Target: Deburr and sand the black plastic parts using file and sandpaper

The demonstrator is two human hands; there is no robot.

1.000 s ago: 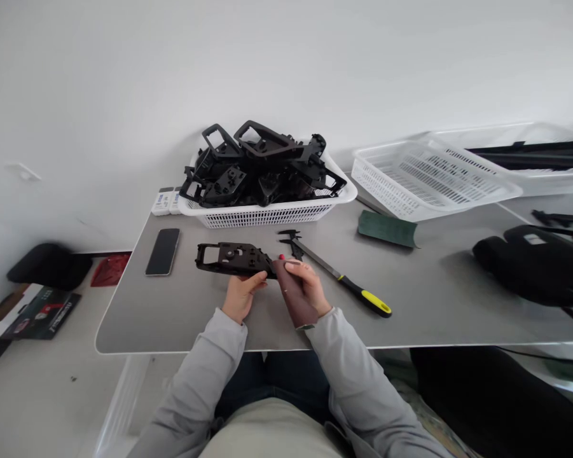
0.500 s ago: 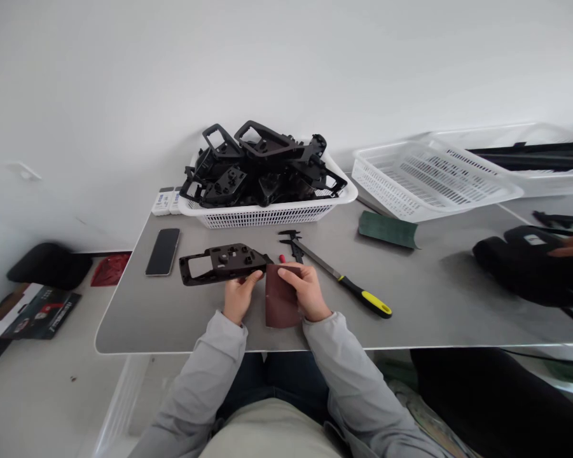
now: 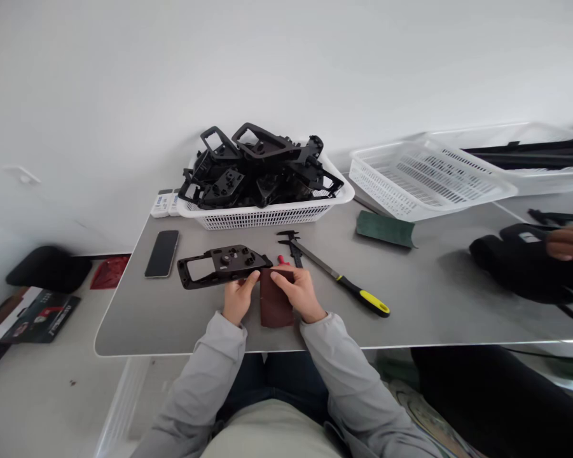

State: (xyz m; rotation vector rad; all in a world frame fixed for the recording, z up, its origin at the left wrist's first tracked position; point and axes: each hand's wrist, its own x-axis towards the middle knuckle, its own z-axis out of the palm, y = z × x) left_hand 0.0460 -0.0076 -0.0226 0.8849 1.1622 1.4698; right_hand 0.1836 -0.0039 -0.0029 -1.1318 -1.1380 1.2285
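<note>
Black plastic frame [image 3: 239,258], long axis left to right over gray table [image 3: 424,299], extends left from left hand [image 3: 238,300] gripping near edge — right hand [image 3: 303,291], by right tip, pinches brown sheet [image 3: 275,306].

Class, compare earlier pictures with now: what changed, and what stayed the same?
The black part, in the left hand, shifted left; the brown sheet, in the right hand, swung left and looks flatter. Another person's hand appeared at the right. Neither grip let go; phone, file and full basket stayed put.
</note>
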